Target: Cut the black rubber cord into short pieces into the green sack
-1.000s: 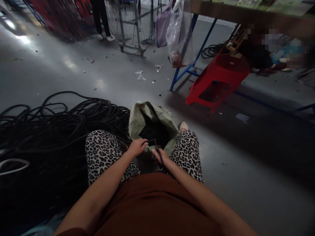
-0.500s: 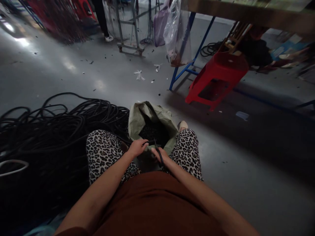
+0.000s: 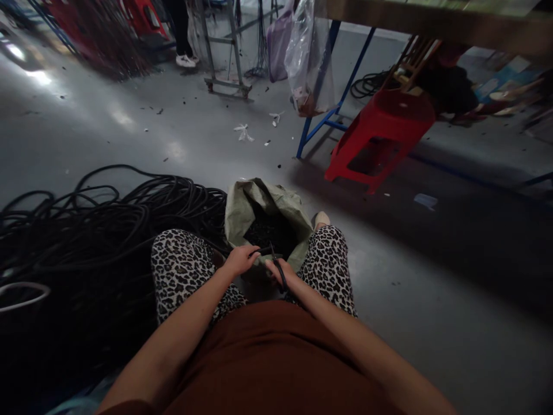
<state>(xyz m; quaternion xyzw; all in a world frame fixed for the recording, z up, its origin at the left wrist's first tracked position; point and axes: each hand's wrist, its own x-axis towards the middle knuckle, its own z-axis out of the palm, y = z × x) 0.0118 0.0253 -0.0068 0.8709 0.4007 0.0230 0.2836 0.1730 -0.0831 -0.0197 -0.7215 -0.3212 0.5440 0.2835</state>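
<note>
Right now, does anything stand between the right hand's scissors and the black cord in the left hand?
Nothing visible does: over the open sack, the scissors are right at the black cord; whether they touch it is unclear.

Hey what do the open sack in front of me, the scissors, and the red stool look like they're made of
Open grey-green sack: probably woven plastic, dull, from its stiff creases.
Black-handled scissors: likely metal blades, being thin and pointed; handle material and finish unclear.
Red round-topped stool: seemingly smooth moulded plastic, seat and legs one even colour.
</note>
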